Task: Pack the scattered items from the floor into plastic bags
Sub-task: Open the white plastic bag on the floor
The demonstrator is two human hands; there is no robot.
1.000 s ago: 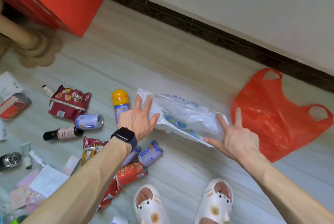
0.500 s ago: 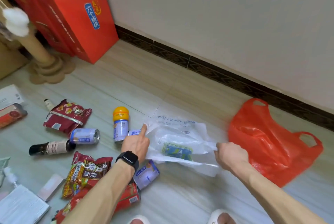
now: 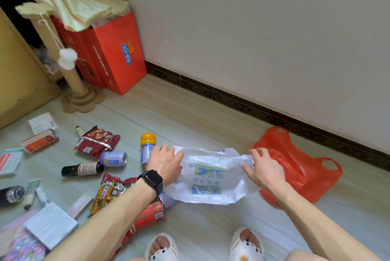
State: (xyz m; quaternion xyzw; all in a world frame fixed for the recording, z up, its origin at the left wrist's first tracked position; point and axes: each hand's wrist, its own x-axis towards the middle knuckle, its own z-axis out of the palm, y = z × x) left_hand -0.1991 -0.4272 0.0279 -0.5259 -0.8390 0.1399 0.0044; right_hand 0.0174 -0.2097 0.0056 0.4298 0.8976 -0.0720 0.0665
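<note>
While both hands are on it, white bag (image 3: 213, 178): lies crumpled on the floor, spanning the gap between the two grips; blue and yellow print faces up.
Right hand (image 3: 264, 169): thumb and curled fingers pinch the bag's right edge.
Left hand (image 3: 166, 162): back up, laid on the bag's left edge; cannot tell whether it pinches the film or only presses it.
Watch (image 3: 150, 182): black, on the left wrist.
Red bag (image 3: 299, 168): on the floor just outside the right-hand grip, meeting the white bag's right end.
Yellow-capped bottle (image 3: 147, 144): just beside the left fingers, on their outer side.
Blue can (image 3: 114, 159): on its side, further out from the left hand.
Dark bottle (image 3: 81, 169): on its side, just beyond the can.
Snack packet (image 3: 111, 191), red can (image 3: 147, 216): by the left forearm, nearer the person than the grip.
Slippers (image 3: 162, 248): white, on the person's side of the bag.
</note>
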